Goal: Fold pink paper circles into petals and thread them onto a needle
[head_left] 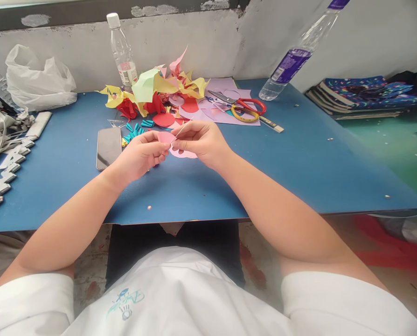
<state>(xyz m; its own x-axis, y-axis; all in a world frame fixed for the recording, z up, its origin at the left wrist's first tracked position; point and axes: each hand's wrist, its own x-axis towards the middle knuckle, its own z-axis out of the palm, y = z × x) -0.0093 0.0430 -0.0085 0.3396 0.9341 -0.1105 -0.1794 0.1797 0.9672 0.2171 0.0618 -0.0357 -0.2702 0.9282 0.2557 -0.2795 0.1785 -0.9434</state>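
Observation:
My left hand (143, 151) is closed, thumb and fingers pinching a piece of pink paper (166, 137) above the front middle of the table. Close against it, my right hand (201, 142) is closed too, with a thin pale stick or paper edge (178, 134) between its fingertips. More pink paper (184, 153) shows below the right fingers; whether it is one piece with the other cannot be made out. Just beyond the hands lie small rolled blue paper pieces (134, 133) and a red paper circle (164, 120).
A phone (109, 148) lies left of my hands. Behind are crumpled colored paper scraps (152, 86), purple sheets (211, 112), scissors (248, 108) and a cutter (272, 124). Bottles (124, 58) (292, 63), a plastic bag (40, 84) and a folded-paper chain (7, 177) stand or lie around.

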